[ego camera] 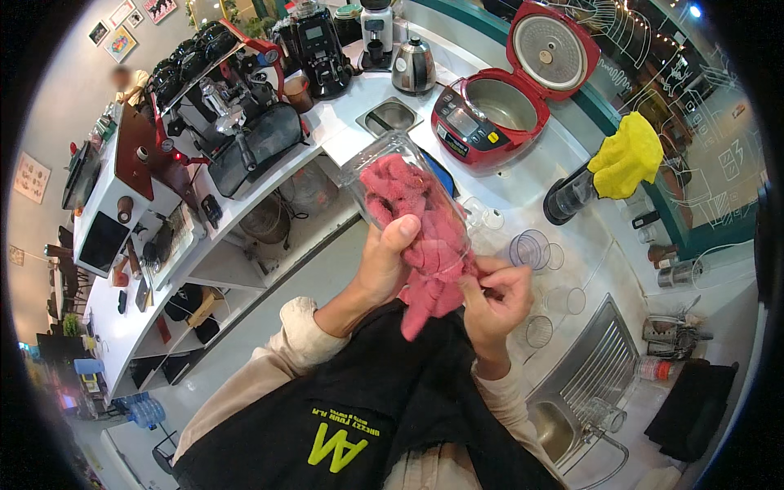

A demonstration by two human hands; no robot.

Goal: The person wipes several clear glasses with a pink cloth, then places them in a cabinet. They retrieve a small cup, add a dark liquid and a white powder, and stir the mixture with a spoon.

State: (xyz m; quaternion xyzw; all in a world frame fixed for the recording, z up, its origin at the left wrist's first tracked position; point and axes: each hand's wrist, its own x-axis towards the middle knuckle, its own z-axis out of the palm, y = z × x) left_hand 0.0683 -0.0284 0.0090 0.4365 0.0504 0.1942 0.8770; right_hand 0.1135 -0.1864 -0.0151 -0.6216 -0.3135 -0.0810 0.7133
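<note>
A clear, square-sided container (378, 147) is tilted in front of my chest, its closed end pointing away from me. Bunched inside it is a pink-red cloth (422, 211), with a loose end hanging out of the near opening. My left hand (384, 260) grips the container from the left, thumb on top. At the opening, the fingers of my right hand (497, 303) pinch the cloth at its right edge. The container partly hides the left fingers. Below both hands is the black apron (392, 380), which bears writing.
A red rice cooker (490, 144) stands with its lid up, near a steel kettle (414, 66). A yellow cloth (628, 156) tops a dark clear-walled vessel. Several clear cups (528, 250) stand right of my hands, before a steel sink (554, 422). An espresso machine (229, 116) is at left.
</note>
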